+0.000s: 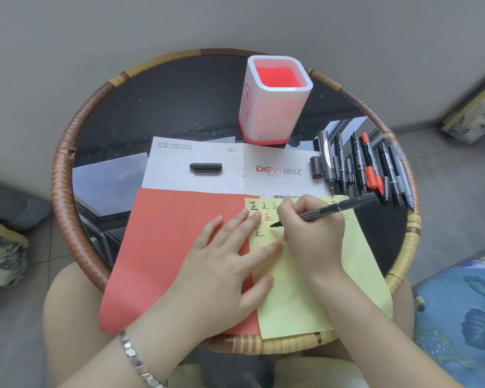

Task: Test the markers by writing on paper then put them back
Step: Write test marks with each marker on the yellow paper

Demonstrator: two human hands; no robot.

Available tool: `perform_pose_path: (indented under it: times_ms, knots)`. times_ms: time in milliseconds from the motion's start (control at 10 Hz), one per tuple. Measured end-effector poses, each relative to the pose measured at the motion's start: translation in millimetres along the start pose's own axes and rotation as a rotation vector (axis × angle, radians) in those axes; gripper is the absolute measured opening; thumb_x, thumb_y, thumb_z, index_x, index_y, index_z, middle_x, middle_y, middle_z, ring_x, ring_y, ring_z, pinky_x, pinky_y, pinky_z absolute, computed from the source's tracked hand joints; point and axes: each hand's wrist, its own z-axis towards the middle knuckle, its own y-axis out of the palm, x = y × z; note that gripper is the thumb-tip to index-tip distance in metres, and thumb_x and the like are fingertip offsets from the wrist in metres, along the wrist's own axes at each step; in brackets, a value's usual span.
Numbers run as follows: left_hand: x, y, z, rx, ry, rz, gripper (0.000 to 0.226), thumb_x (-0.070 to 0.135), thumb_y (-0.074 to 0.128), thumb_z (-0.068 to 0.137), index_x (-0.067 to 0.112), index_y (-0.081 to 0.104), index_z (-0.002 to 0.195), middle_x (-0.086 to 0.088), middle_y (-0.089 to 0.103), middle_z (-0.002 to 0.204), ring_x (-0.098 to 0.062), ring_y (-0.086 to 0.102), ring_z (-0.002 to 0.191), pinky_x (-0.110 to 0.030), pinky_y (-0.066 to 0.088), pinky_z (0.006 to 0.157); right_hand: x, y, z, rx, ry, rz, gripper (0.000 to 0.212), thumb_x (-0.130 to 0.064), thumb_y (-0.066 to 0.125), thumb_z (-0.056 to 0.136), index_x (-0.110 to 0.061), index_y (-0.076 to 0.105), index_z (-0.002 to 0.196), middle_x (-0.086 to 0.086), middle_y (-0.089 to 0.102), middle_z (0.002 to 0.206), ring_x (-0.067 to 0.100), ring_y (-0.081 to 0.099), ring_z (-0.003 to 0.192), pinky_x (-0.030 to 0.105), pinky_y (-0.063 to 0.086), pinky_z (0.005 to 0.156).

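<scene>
My right hand (312, 233) grips a black marker (331, 210), its tip touching the yellow paper (319, 298) beside several written characters. My left hand (224, 264) lies flat with fingers spread across the red paper (165, 247) and the yellow sheet's left edge. A loose black cap (205, 167) lies on the white printed sheet (179, 155). Several black markers and one red marker (371, 166) lie in a row at the right. The white and red pen holder (272, 107) stands upright at the back, with nothing visible inside.
Everything sits on a round dark glass table with a woven rattan rim (65, 169). A second short cap (316, 167) stands by the marker row. A blue patterned cushion (459, 317) is at the right, and my knees show below the table.
</scene>
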Motion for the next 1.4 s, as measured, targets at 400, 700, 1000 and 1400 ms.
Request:
perform_pose_path:
  times_ms: [400, 700, 1000, 1400]
  knots:
    - [1.1, -1.9, 1.1, -0.021, -0.003, 0.003, 0.044, 0.049, 0.04, 0.083, 0.039, 0.056, 0.122, -0.008, 0.045, 0.142, -0.023, 0.038, 0.134, -0.043, 0.019, 0.106, 0.9, 1.1, -0.4, -0.023, -0.035, -0.032, 0.033, -0.024, 0.055, 0.071, -0.009, 0.044, 0.044, 0.006, 0.049, 0.038, 0.027, 0.048, 0.047, 0.032, 0.044, 0.056]
    - [1.9, -3.2, 1.7, -0.036, -0.013, 0.001, 0.044, 0.049, 0.039, 0.083, 0.04, 0.057, 0.122, -0.007, 0.044, 0.143, -0.023, 0.037, 0.135, -0.043, 0.018, 0.106, 2.6, 1.3, 1.0, 0.026, -0.047, -0.074, 0.032, -0.022, 0.053, 0.07, 0.0, 0.048, 0.048, 0.017, 0.052, 0.043, 0.035, 0.05, 0.052, 0.036, 0.044, 0.058]
    - [2.1, -3.0, 1.3, -0.036, -0.015, -0.007, 0.043, 0.049, 0.04, 0.083, 0.04, 0.055, 0.122, -0.007, 0.043, 0.144, -0.023, 0.035, 0.136, -0.042, 0.016, 0.107, 1.9, 0.5, 0.6, -0.005, -0.058, -0.057, 0.032, -0.023, 0.054, 0.069, -0.003, 0.047, 0.045, 0.011, 0.051, 0.039, 0.029, 0.049, 0.047, 0.029, 0.041, 0.056]
    - [2.3, -2.9, 1.5, -0.037, -0.017, -0.016, 0.044, 0.05, 0.039, 0.083, 0.04, 0.056, 0.122, -0.007, 0.042, 0.144, -0.023, 0.035, 0.136, -0.043, 0.016, 0.107, 2.8, 0.1, 0.0, 0.0, -0.046, -0.04, 0.03, -0.019, 0.053, 0.066, -0.005, 0.039, 0.044, 0.013, 0.043, 0.039, 0.018, 0.038, 0.045, 0.026, 0.034, 0.051]
